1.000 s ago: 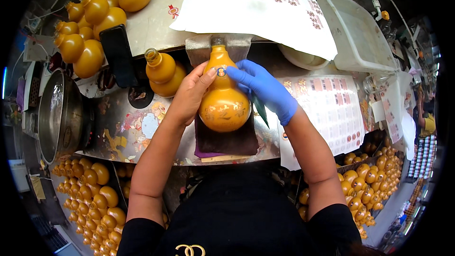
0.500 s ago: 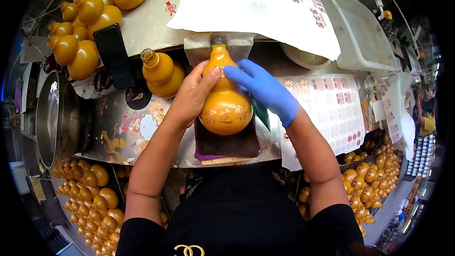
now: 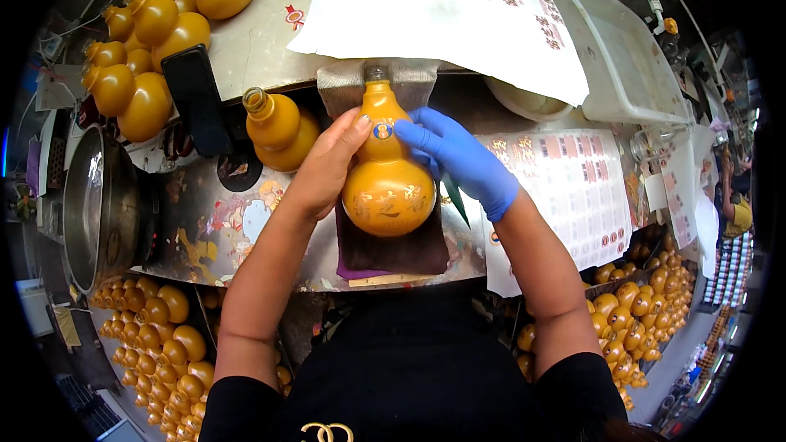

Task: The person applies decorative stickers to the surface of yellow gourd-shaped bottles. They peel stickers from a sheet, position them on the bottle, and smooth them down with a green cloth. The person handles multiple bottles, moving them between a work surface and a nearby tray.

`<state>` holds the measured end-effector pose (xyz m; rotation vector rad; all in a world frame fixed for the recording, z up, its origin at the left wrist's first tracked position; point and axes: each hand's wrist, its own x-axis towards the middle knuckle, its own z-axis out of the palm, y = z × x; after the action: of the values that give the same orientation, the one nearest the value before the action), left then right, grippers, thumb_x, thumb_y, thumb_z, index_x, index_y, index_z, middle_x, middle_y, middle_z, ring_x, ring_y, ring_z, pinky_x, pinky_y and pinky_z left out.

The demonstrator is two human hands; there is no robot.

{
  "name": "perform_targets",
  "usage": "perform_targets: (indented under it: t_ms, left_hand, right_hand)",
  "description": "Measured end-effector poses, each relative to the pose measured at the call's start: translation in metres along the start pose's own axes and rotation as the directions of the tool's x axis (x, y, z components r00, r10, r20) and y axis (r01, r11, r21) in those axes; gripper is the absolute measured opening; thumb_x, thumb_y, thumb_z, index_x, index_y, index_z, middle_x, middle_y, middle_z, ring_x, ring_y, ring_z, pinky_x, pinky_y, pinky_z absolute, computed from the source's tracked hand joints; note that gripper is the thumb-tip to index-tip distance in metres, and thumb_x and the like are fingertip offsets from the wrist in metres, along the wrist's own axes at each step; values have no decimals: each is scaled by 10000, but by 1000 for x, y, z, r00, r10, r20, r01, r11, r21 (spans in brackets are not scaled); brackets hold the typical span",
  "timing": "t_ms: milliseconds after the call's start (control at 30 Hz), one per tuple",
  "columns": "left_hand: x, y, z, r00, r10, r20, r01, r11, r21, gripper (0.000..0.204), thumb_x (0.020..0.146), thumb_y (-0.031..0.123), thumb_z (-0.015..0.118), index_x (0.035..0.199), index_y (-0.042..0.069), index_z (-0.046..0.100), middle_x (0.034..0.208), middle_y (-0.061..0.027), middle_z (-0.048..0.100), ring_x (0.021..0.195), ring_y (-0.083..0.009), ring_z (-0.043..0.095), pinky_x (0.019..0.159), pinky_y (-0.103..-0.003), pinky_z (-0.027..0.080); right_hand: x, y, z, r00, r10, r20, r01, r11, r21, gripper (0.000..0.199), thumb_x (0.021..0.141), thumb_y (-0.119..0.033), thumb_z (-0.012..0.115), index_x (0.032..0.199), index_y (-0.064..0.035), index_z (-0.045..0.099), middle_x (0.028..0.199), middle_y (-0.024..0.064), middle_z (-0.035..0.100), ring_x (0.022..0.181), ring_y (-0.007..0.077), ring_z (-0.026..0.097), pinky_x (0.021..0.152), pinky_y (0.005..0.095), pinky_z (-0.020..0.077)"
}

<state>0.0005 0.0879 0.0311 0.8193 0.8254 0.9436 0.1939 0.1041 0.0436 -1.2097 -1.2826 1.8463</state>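
Note:
A gourd-shaped mustard-yellow bottle point(image 3: 389, 205) lies with its glass mouth pointing away from me, on a dark folded cloth point(image 3: 393, 255) and a grey cloth rest point(image 3: 340, 90). Dark lettering marks its lower bulb; a small round blue-and-orange sticker point(image 3: 383, 130) shows on the upper one. My bare left hand point(image 3: 327, 165) is closed around the bottle's left side, thumb beside the sticker. On the other side, my blue-gloved right hand point(image 3: 468, 160) touches the upper bulb near the sticker. A green pointed flat tool point(image 3: 455, 199) sticks out beneath its curled fingers, partly hidden.
Another yellow bottle point(image 3: 277, 124) stands to the left, near a black phone point(image 3: 196, 98) and a metal pan point(image 3: 100, 209). Printed sticker sheets point(image 3: 565, 196) lie at right, beside a clear plastic bin point(image 3: 618, 49). Many bottles point(image 3: 160, 344) fill the space below the table.
My thumbs have moved apart, uncovering the round sticker on the upper bulb. The bottle has shifted very slightly toward me, still between both hands.

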Motion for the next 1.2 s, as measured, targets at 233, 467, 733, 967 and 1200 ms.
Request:
perform_targets:
  t_ms: [233,467,733,967,1200]
  left_hand:
    - [-2,3,1,999,25,43,-33,982,186,582,915,348,644,1336,7,430,1168,-99,573,1066,-150,566,925,-295,464]
    - [-2,0,2,997,76,19,-79,959,273,589,895,286,675,1341,-2,420,1155,-91,572,1040,-146,569,894,-291,479]
    - [-1,-4,-1,994,103,32,-108,962,251,574,907,276,656,1349,6,410,1139,-79,567,1028,-135,562,888,-285,478]
    - [0,-6,-1,994,104,28,-108,966,235,555,915,267,644,1346,6,411,1141,-82,568,1024,-138,563,884,-286,476]
    - [-2,-1,3,996,82,29,-87,965,249,550,927,301,619,1332,-9,412,1149,-97,569,1033,-148,566,888,-284,472]
  right_hand:
    - [16,-21,-6,997,64,37,-51,955,-291,705,830,-666,574,902,33,623,753,62,572,640,124,536,601,250,459]
    - [26,-13,-7,996,58,73,-24,920,-391,799,767,-681,636,1024,75,602,891,101,599,789,145,561,703,266,477]
    - [28,-2,-7,995,73,61,-56,966,-253,640,841,-558,648,1091,29,596,913,44,572,791,97,510,696,227,428]
    - [24,-9,-4,995,94,38,-83,971,-225,578,873,-554,609,1041,-1,617,882,26,569,739,80,489,646,217,415]
    - [22,-6,-4,999,1,39,5,988,-154,681,901,-600,518,995,66,622,872,86,604,763,146,538,709,275,469]
